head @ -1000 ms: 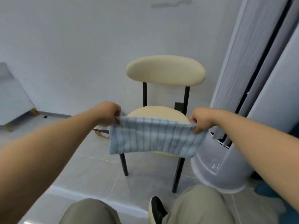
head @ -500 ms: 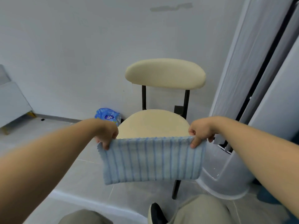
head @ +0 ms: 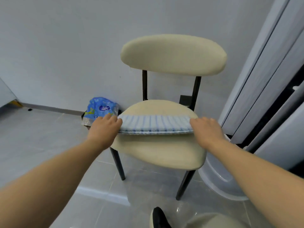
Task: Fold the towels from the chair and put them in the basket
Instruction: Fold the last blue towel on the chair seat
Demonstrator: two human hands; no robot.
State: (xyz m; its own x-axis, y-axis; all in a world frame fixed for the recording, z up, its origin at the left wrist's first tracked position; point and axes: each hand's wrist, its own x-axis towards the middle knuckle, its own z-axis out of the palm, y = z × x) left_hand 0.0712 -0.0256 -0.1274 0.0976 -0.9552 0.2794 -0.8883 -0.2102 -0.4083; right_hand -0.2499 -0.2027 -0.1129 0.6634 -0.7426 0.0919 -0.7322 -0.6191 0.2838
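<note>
A folded towel (head: 156, 125) with blue and white stripes lies flat across the cream seat of the chair (head: 158, 153). Its near edge sits slightly above the cushion and casts a shadow. My left hand (head: 105, 129) holds the towel's left end, fingers on top. My right hand (head: 206, 130) holds the right end the same way. Both thumbs are hidden under the hands. I see no other towel on the chair.
A blue plastic packet (head: 102, 106) sits on a dark container on the floor left of the chair, by the wall. A tall white appliance with a round base (head: 218, 181) stands close on the right. My shoe (head: 158, 218) and knee are below.
The towel hung down in front of the chair from both hands. It has moved forward and now lies flat over the seat, with the hands palm-down at its ends.
</note>
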